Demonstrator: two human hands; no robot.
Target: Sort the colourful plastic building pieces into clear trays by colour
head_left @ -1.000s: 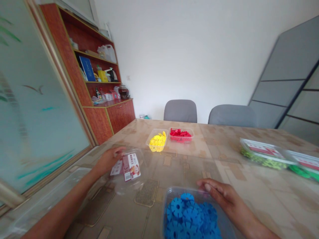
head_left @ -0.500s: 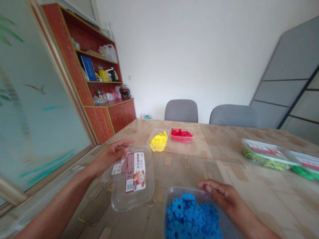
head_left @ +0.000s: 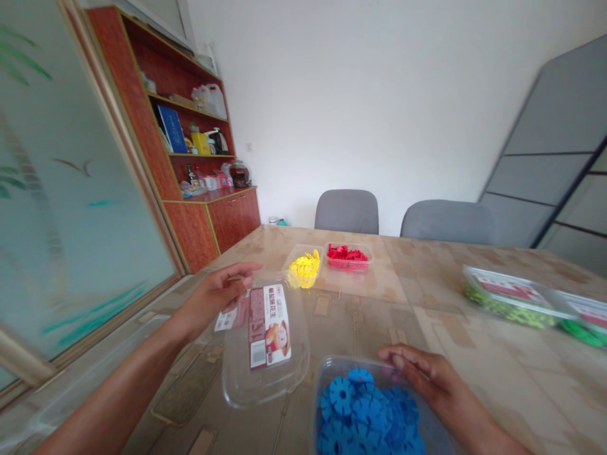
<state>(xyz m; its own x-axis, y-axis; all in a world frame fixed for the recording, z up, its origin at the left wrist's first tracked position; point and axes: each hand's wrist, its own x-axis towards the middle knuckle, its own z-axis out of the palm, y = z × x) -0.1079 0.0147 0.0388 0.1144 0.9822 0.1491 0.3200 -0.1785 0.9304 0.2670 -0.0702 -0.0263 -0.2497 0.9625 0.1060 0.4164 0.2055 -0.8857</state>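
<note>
My left hand (head_left: 213, 297) grips the far edge of a clear plastic lid (head_left: 265, 344) with a red and white label, held tilted above the table. My right hand (head_left: 427, 382) rests with curled fingers on the far right rim of a clear tub (head_left: 327, 373) full of blue toothed discs (head_left: 363, 411) at the near edge. The lid hangs just left of the tub, apart from it.
Open tubs of yellow pieces (head_left: 303, 268) and red pieces (head_left: 348, 256) sit mid-table. Lidded boxes of green pieces (head_left: 515, 297) lie at the right. Two grey chairs (head_left: 348, 212) stand behind the patterned table (head_left: 441, 303). A wooden shelf cabinet (head_left: 190, 164) stands left.
My left hand has lifted the clear lid off the table and carried it right and nearer, toward the blue tub. My right hand has stayed on the tub's rim.
</note>
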